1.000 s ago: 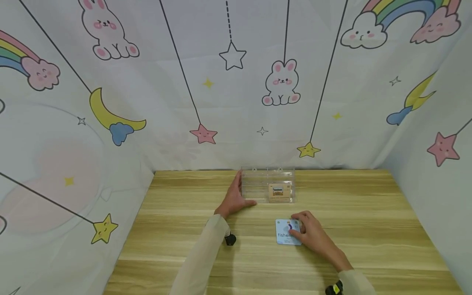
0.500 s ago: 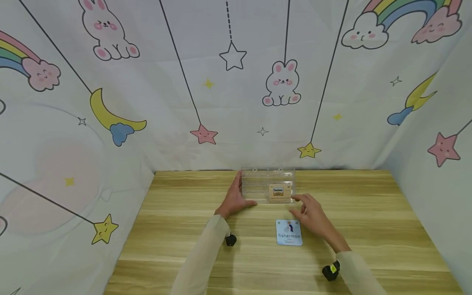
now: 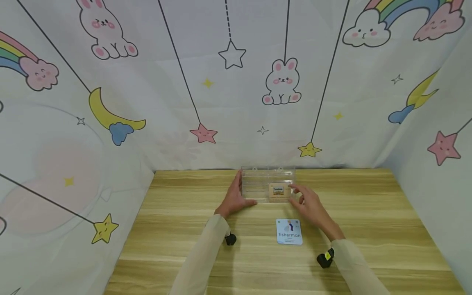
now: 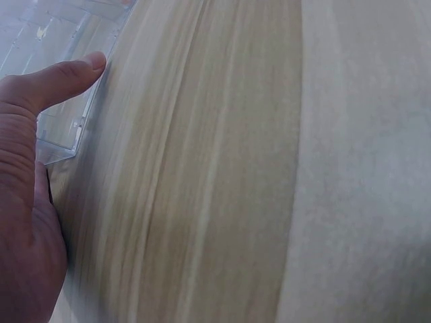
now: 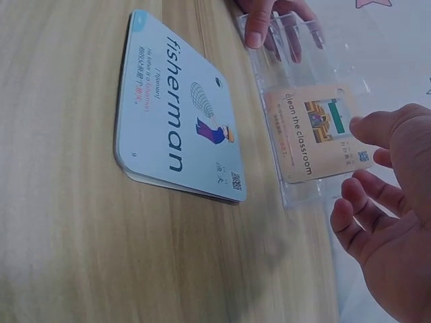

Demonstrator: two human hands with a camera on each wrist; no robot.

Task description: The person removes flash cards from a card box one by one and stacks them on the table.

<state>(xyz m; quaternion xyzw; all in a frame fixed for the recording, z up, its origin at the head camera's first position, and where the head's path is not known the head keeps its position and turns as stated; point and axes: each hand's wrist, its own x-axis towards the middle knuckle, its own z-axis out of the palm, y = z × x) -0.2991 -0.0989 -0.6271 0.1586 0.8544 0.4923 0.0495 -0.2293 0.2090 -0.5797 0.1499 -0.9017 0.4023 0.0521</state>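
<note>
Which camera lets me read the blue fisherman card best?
The right wrist view: the light blue fisherman card fills it, word and drawing clear. The head view shows it small on the wooden table. The left wrist view misses it.

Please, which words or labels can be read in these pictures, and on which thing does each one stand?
"fisherman": large print on the blue card lying flat on the wooden table.
"clean the classroom": on the orange card inside the clear plastic holder.
Both cards also carry a small coloured line of characters and a small square code; these are too small to read.
</note>
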